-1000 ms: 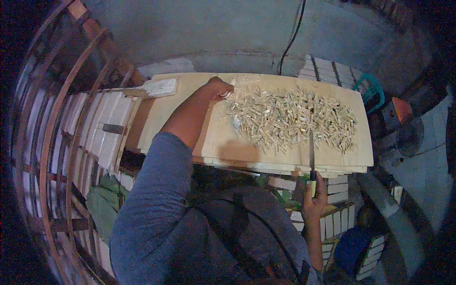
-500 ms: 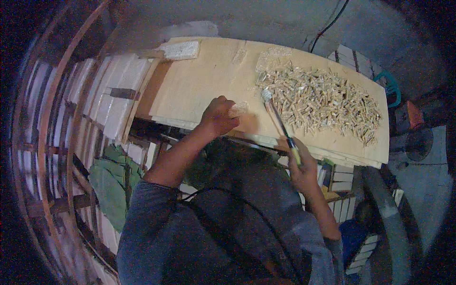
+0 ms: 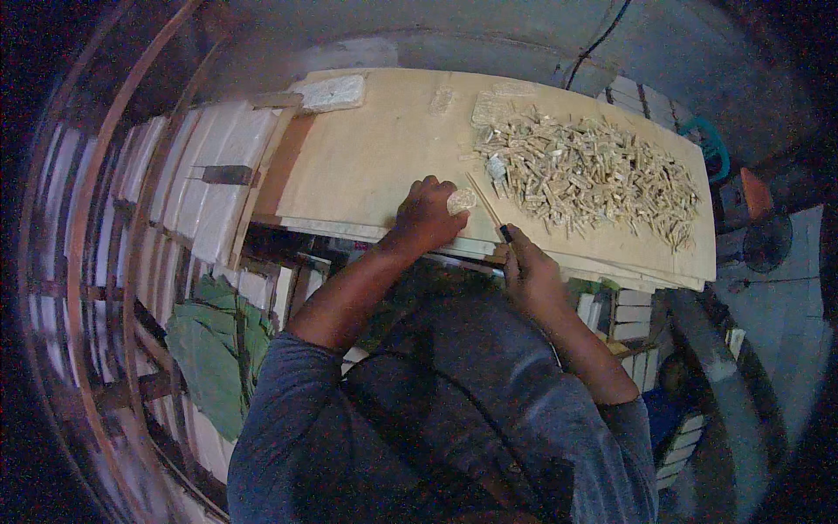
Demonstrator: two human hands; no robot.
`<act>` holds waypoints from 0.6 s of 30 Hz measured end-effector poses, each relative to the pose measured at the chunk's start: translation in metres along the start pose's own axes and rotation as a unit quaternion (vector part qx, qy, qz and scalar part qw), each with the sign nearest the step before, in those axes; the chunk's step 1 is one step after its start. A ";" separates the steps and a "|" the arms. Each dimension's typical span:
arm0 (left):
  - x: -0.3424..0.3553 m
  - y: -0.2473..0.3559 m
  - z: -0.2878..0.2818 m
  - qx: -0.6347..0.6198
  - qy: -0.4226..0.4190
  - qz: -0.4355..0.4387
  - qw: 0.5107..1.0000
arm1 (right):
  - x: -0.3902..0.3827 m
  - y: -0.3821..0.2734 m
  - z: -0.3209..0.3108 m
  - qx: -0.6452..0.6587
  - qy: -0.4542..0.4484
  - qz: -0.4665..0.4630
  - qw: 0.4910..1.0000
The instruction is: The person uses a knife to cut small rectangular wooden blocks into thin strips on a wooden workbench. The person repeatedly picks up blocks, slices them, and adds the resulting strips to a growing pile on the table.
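My left hand point(image 3: 430, 212) is closed around a small pale, rounded block point(image 3: 462, 202), whose speckled end sticks out by the thumb just above the board's near edge. A long, narrow tool point(image 3: 491, 208) with a thin pale shaft and a dark collar is gripped in my right hand point(image 3: 529, 266). Its tip reaches up beside the block; whether they touch I cannot tell. Its handle is mostly hidden by my fingers. To the right lies a wide heap of short pale stick-like pieces point(image 3: 602, 183), with a whitish lump point(image 3: 497, 168) at its left edge.
Everything rests on a long pale wooden board point(image 3: 367, 157). A whitish slab point(image 3: 333, 93) lies at its far left and flat textured pieces point(image 3: 493, 108) by the heap. Racks of pale slabs point(image 3: 218, 175) and green cloth point(image 3: 214, 349) stand left; a teal ring-shaped item point(image 3: 711, 148) is right.
My left hand has moved right with the block. My right hand has shifted slightly left and up, and the tool has swung from the heap's edge to beside the block.
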State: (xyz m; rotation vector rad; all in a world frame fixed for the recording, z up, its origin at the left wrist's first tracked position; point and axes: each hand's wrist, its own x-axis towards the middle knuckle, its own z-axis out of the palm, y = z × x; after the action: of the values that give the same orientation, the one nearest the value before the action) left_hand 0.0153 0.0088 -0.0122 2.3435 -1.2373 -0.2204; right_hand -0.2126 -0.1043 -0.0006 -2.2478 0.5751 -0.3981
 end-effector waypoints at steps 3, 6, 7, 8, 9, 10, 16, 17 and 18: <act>0.001 0.006 -0.003 0.013 -0.006 0.004 1.000 | -0.005 0.005 -0.002 0.003 -0.008 0.003 1.000; 0.002 0.010 -0.005 0.009 -0.016 0.034 0.999 | -0.011 0.010 -0.002 0.027 0.010 -0.004 1.000; 0.003 0.010 -0.003 0.007 -0.023 0.034 0.999 | -0.011 0.011 -0.004 0.029 0.009 0.005 1.000; 0.005 0.008 0.001 0.005 -0.031 0.034 0.999 | -0.012 0.011 -0.008 0.031 0.009 0.015 0.999; 0.006 0.006 0.005 0.003 -0.039 0.034 0.999 | -0.014 0.012 -0.010 0.033 0.008 0.025 0.999; 0.004 0.004 0.008 0.001 -0.026 0.042 0.999 | -0.017 0.014 -0.011 0.026 0.007 0.023 0.999; -0.005 0.005 0.002 0.021 -0.017 0.047 0.999 | -0.029 0.016 -0.022 0.005 0.024 0.004 1.000; -0.010 0.017 -0.009 0.051 0.001 0.063 0.997 | -0.029 0.017 -0.021 0.011 0.025 0.001 1.000; -0.011 0.023 -0.014 0.080 0.019 0.080 0.993 | -0.029 0.018 -0.019 0.016 0.027 -0.001 1.000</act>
State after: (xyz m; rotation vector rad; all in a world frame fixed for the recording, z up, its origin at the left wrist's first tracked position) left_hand -0.0033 0.0118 0.0105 2.3544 -1.4633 -0.0235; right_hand -0.2505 -0.1120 -0.0039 -2.2132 0.5905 -0.4671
